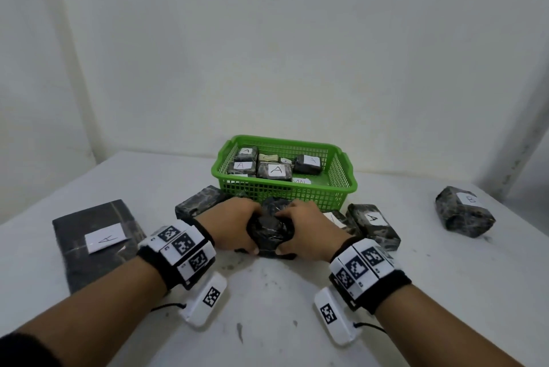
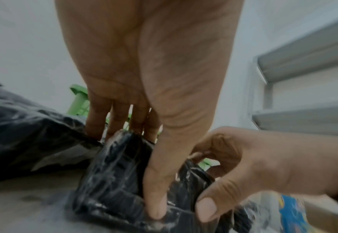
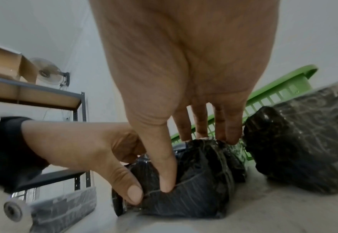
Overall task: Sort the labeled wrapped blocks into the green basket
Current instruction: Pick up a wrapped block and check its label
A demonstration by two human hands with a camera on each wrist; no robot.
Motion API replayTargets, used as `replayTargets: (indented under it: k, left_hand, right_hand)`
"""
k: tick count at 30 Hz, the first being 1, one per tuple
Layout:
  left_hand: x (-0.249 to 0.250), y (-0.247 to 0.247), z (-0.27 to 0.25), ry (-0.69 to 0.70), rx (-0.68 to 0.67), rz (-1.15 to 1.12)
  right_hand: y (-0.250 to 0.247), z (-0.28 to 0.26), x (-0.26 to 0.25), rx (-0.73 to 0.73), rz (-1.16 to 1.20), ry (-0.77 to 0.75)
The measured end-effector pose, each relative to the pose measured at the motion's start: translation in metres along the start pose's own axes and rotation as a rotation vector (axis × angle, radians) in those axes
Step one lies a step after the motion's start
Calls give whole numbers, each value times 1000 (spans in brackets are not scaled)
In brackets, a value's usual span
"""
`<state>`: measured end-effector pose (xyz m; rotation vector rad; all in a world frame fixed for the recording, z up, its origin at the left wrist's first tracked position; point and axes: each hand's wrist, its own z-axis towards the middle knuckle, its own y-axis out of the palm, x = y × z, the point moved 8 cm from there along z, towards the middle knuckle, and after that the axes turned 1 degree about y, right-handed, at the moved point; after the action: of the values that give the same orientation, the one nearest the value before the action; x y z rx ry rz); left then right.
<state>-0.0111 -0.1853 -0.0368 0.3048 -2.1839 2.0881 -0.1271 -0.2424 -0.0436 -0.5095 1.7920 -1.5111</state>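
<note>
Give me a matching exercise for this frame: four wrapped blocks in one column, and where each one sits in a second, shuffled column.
Things:
1. Flat wide block labeled A
2. Block labeled B
3. Unlabeled-side block
4. Block with the largest A label

Places:
a. Inside the green basket
b. On the table's far right, alone
c. Gripped between the left hand and right hand
d. On the table's left side

Pairs: 1-d, 2-b, 3-c, 4-a
</note>
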Motion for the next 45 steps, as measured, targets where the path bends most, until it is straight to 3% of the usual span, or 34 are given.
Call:
replayTargets:
  k: [5, 11, 14, 19, 24, 28, 31, 38, 45]
  left_hand:
    - [-23, -17, -11, -29, 130, -356]
    - [-39, -18, -10, 47, 274, -979]
    - [-34, -14, -9, 57, 320, -1166]
    - [-31, -20, -8, 74, 432, -1255]
    - [-21, -6, -4, 69, 430, -1367]
    - [-24, 0, 1, 50, 461, -1450]
    - [-20, 6, 2, 62, 395, -1550]
    - [-11, 18, 4, 64, 381, -1403]
    - [-12, 12, 2, 106, 405, -1467]
  right_hand:
    - [-14, -1, 7, 80, 218, -17]
    - [-36, -8, 17, 246, 798, -39]
    - [-37, -2, 26, 316, 1037, -36]
    - [-23, 10, 33, 264, 1248, -50]
    - [-29, 7, 43, 365, 1239, -72]
    - [-22, 5, 47, 284, 1314, -84]
    - [-23, 4, 52, 275, 1327, -88]
    - [-16, -1, 57, 307, 1313, -63]
    - [-23, -6, 54, 308, 1228, -99]
